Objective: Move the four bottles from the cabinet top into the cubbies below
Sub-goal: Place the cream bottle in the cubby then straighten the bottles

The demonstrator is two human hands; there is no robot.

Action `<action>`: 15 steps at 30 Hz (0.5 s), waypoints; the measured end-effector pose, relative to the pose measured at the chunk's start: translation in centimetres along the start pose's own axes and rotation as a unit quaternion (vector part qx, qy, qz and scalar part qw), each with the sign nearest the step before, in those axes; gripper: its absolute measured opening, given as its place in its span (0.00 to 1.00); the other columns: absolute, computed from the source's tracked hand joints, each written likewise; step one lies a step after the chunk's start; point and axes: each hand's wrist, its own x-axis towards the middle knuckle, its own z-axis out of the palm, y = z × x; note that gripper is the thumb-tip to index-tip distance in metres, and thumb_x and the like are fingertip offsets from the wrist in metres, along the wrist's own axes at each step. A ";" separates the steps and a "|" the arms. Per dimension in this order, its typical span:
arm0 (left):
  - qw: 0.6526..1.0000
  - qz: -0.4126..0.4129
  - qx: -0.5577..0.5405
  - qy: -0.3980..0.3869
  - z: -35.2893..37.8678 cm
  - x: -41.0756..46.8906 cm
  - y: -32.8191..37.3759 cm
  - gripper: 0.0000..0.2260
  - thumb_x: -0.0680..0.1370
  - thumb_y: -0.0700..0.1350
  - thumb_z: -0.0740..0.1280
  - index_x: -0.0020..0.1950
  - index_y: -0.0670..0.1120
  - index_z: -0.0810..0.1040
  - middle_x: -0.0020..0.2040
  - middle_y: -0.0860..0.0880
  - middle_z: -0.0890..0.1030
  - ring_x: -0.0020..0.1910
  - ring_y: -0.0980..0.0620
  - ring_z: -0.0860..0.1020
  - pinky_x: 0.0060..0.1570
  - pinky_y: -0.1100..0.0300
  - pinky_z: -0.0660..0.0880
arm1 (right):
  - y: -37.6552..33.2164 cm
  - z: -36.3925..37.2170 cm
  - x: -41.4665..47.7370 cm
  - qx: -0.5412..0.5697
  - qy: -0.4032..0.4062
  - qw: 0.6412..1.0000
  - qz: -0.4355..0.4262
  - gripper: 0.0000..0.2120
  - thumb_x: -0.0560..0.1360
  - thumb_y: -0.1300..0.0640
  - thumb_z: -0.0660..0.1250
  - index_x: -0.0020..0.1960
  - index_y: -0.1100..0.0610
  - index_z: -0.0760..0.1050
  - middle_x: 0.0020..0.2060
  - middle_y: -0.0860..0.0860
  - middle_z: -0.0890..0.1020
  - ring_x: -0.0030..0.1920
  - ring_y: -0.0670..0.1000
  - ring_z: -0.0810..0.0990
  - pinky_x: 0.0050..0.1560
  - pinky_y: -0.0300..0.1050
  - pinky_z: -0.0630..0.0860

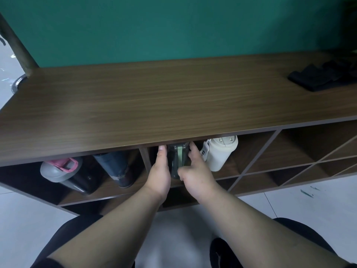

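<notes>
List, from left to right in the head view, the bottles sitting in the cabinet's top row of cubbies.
Grey-lidded bottle with pink clasp → dark blue bottle → dark bottle with green strap, between both hands → cream-white bottle.

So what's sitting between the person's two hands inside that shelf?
In the head view, a dark bottle with a green strap stands between the left hand and right hand, both pressed against its sides. The white bottle is right of it.
</notes>
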 end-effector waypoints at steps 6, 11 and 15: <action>1.000 0.012 -0.006 -0.010 -0.9 1.1 -0.7 0.21 0.85 0.56 0.46 0.47 0.62 0.78 0.40 0.73 0.83 0.42 0.80 0.77 0.61 0.64 0.60 | -0.1 0.4 -0.3 -0.002 0.010 1.000 0.022 0.36 0.59 0.63 0.60 0.55 0.26 0.67 0.58 0.36 0.77 0.63 0.44 0.77 0.69 0.55 0.75; 1.000 0.014 0.006 -0.015 -0.9 0.9 -0.7 0.19 0.85 0.56 0.47 0.49 0.63 0.77 0.41 0.73 0.83 0.44 0.79 0.77 0.58 0.66 0.63 | -0.5 0.1 -0.5 -0.002 0.004 1.000 0.031 0.33 0.62 0.65 0.61 0.51 0.27 0.70 0.51 0.32 0.78 0.56 0.35 0.79 0.65 0.48 0.76; 1.000 0.002 0.018 -0.004 -0.4 -0.3 0.1 0.16 0.85 0.56 0.45 0.49 0.64 0.71 0.33 0.77 0.79 0.37 0.83 0.74 0.59 0.67 0.61 | -0.7 -0.3 -0.8 -0.042 0.001 0.997 0.060 0.30 0.71 0.73 0.61 0.58 0.40 0.64 0.44 0.36 0.72 0.44 0.26 0.77 0.54 0.38 0.73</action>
